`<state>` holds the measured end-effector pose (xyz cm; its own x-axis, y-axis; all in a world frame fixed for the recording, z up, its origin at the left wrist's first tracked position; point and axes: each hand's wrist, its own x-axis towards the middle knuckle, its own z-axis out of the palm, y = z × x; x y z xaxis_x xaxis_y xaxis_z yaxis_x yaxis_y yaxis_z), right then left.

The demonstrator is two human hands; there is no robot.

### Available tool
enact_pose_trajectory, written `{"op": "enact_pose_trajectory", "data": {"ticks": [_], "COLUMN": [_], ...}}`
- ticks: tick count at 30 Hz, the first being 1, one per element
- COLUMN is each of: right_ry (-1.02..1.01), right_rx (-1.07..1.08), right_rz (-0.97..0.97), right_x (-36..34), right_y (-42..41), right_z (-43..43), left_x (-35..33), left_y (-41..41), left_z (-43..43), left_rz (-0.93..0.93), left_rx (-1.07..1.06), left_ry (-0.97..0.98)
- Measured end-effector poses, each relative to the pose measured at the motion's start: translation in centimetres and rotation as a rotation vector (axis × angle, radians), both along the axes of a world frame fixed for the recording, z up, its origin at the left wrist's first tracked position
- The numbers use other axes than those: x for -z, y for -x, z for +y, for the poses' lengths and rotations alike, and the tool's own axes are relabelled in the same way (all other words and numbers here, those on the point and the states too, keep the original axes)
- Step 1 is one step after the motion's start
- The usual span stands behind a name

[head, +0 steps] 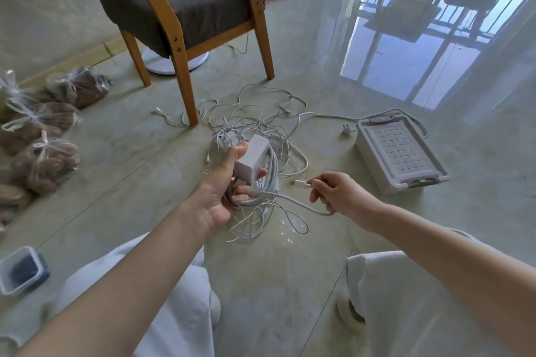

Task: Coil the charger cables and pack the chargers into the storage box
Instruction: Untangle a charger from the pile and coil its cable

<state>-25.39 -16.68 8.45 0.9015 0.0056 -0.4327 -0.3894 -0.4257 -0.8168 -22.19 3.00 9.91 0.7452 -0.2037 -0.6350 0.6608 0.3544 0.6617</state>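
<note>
My left hand [224,187] grips a white charger brick [251,158] together with several loops of its white cable [268,182] coiled beside it. My right hand [333,191] pinches the free end of that cable just behind its connector plug [298,183], which points left. Behind the hands a tangle of white cables [261,122] with another charger [227,138] lies on the floor. The grey storage box [374,159] stands to the right with its lid [398,151] on it.
A wooden chair [185,17] with a grey cushion stands behind the tangle, one leg among the cables. Tied plastic bags [43,130] lie at the left. A small lidded container [20,269] sits near my left knee. A white plug [346,129] lies by the box.
</note>
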Motion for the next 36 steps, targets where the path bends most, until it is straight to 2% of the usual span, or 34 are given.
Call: {"op": "enact_pose_trajectory", "data": {"ticks": [5, 9, 12, 16, 18, 20, 24, 29, 34, 36], "right_ry": [-0.385, -0.486, -0.589, -0.924, -1.004, -0.988, -0.781, -0.55, -0.432, -0.289], "right_rx": [-0.004, 0.007, 0.065, 0.196, 0.241, 0.298, 0.429, 0.256, 0.244, 0.215], "right_rz": [0.084, 0.147, 0.181, 0.231, 0.214, 0.191, 0.075, -0.122, 0.015, -0.059], "right_x": [0.2, 1.1, 1.3, 0.7, 0.4, 0.4, 1.0, 1.2, 1.7, 2.2], "right_y": [0.3, 0.2, 0.0, -0.1, -0.3, -0.4, -1.0, -0.7, -1.0, -1.0], "right_z": [-0.2, 0.1, 0.8, 1.4, 1.5, 1.9, 2.7, 3.3, 3.0, 2.7], "left_x": [-0.2, -0.3, 0.3, 1.3, 1.2, 1.5, 2.5, 3.6, 4.9, 5.3], "left_y": [0.0, 0.0, -0.2, -0.9, -1.2, -1.4, -1.6, -2.3, -1.8, -1.7], "left_z": [-0.7, -1.9, -3.2, -4.3, -4.6, -4.8, -5.2, -5.1, -5.2, -5.1], "left_rz": [0.056, 0.099, 0.109, 0.122, 0.115, 0.091, 0.066, 0.038, 0.006, -0.013], "left_rx": [0.022, 0.062, 0.109, 0.109, 0.1, 0.084, 0.009, -0.005, 0.049, 0.048], "left_ry": [-0.002, 0.03, 0.035, 0.045, 0.04, 0.0, -0.057, -0.106, -0.208, -0.242]}}
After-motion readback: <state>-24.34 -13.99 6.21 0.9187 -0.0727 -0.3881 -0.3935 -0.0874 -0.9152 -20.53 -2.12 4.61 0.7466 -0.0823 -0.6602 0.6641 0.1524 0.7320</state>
